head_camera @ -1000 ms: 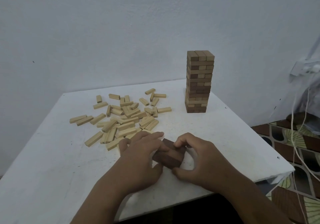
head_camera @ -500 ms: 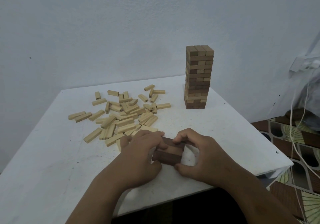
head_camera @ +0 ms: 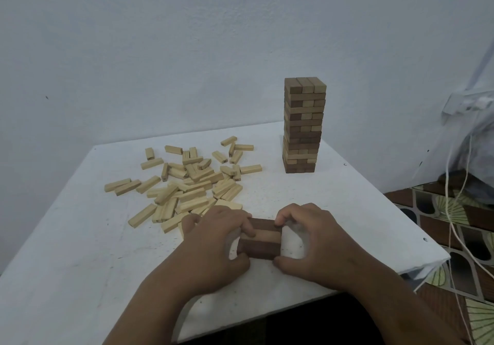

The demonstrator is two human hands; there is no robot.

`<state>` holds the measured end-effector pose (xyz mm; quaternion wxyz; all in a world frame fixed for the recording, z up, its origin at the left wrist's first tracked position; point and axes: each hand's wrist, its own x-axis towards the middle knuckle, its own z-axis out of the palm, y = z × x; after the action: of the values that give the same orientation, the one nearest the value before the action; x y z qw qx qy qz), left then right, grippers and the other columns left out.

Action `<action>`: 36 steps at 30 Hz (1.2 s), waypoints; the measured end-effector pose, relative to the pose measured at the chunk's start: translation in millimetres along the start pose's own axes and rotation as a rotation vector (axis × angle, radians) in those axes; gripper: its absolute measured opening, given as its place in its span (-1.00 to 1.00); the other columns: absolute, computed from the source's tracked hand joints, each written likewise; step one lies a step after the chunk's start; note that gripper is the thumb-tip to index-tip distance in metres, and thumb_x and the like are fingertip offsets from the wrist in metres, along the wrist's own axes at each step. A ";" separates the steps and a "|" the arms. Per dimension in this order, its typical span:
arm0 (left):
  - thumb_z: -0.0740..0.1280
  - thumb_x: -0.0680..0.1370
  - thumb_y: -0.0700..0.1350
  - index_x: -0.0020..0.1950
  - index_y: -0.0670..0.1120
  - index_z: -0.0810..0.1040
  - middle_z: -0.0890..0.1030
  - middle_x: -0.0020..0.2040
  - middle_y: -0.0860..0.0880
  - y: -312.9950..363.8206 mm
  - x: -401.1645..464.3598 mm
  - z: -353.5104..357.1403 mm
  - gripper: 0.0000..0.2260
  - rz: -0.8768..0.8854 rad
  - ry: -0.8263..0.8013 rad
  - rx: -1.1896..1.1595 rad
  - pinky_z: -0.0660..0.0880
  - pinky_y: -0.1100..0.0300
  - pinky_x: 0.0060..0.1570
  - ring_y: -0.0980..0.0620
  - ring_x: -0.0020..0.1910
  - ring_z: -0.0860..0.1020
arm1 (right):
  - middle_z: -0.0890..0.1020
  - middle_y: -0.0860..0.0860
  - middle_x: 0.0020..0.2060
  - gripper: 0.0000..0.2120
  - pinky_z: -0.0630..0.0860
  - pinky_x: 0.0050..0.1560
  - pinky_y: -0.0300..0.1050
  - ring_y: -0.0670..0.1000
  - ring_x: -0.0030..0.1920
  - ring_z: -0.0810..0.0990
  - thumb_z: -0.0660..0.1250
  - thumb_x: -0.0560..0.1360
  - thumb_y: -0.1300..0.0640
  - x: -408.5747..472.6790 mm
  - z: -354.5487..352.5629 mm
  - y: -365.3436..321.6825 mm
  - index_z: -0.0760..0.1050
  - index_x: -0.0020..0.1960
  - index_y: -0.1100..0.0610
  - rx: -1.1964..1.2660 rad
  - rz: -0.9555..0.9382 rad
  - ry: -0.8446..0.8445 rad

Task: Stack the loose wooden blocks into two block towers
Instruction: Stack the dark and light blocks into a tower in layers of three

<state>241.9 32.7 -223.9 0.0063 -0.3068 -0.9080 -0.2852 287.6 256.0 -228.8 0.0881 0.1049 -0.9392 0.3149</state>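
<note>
Looking down from the head camera, I see my left hand (head_camera: pixel 213 243) and my right hand (head_camera: pixel 312 240) curled round a small set of dark and light blocks (head_camera: pixel 260 242) lying flat on the white bench (head_camera: pixel 80 251), near its front edge. Three blocks show side by side on top: dark, light, dark. Left fingers (head_camera: pixel 247 227) bend over the set's left end with the thumb at the near corner; the right hand pinches the right end between forefinger at the far corner and thumb at the near one.

Beyond the left hand, and partly hidden by its knuckles, lies the scatter of loose pale blocks (head_camera: pixel 187 181), some piled over each other, some lying apart toward the bench's left edge. Small printed numbers show on a few ends, too small for me to read surely. Farther off, beyond the right hand and close to the wall, stands the finished tower (head_camera: pixel 304 125), upright, of mixed brown and tan blocks in crossing layers.

The bench top is scuffed, with dark specks. A plain pale wall (head_camera: pixel 187 50) rises behind it. Right of the right hand, past the bench edge, I see a patterned floor (head_camera: pixel 433 211), white cables (head_camera: pixel 451 211) hanging down, and a white socket strip (head_camera: pixel 465 103) against the wall.
</note>
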 end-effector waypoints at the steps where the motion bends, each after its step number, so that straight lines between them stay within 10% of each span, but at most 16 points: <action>1: 0.38 0.34 0.03 0.00 0.23 0.44 0.48 0.15 0.32 0.5 0.4 -0.4 -0.73 -0.009 0.000 -0.010 0.18 0.02 0.27 0.28 0.27 0.32 | 0.46 -0.23 0.01 -0.53 0.45 0.06 -0.13 -0.15 0.09 0.39 0.42 0.18 -0.24 0.1 -0.6 -0.3 0.36 0.04 -0.26 0.019 0.015 -0.004; 11: 0.55 0.36 -0.09 0.15 0.18 0.30 0.58 0.20 0.26 33.1 45.1 -37.8 -0.47 -0.034 0.133 -0.478 0.50 0.21 -0.08 0.27 0.21 0.47 | 0.50 -0.48 0.03 -0.45 0.33 0.04 -0.40 -0.36 0.12 0.42 0.55 0.32 0.04 19.9 -57.7 -11.4 0.27 0.11 -0.19 0.280 0.096 0.217; 21: 0.50 0.34 -0.01 0.16 0.24 0.28 0.62 0.21 0.22 86.4 137.2 -90.1 -0.47 0.065 0.264 -0.791 0.31 -0.29 0.35 -0.18 0.29 0.48 | 0.56 -0.38 0.14 -0.49 0.32 0.06 -0.38 -0.29 0.18 0.45 0.45 0.44 0.17 81.9 -150.8 -22.6 0.27 0.20 -0.19 0.391 -0.044 0.420; 30: 0.50 0.46 -0.11 0.25 0.18 0.27 0.62 0.17 0.26 89.9 210.7 -96.3 -0.47 -0.008 0.300 -0.820 0.33 0.27 -0.07 0.09 0.18 0.55 | 0.54 -0.33 0.19 -0.46 0.26 0.34 -0.03 -0.18 0.30 0.42 0.46 0.44 0.08 146.7 -188.2 7.4 0.27 0.27 -0.24 0.385 0.006 0.347; 36: 0.49 0.46 -0.10 0.24 0.19 0.27 0.61 0.19 0.23 79.4 235.6 -79.3 -0.48 -0.074 0.301 -0.794 0.32 0.28 -0.09 0.14 0.15 0.56 | 0.54 -0.31 0.22 -0.48 0.28 0.33 0.01 -0.18 0.28 0.44 0.44 0.46 0.11 170.2 -183.2 33.4 0.29 0.28 -0.24 0.423 0.062 0.284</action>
<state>82.3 173.4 -72.7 0.0100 -0.2077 -0.7270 -0.6543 133.5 369.7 -64.6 0.1857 0.0469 -0.8334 0.5184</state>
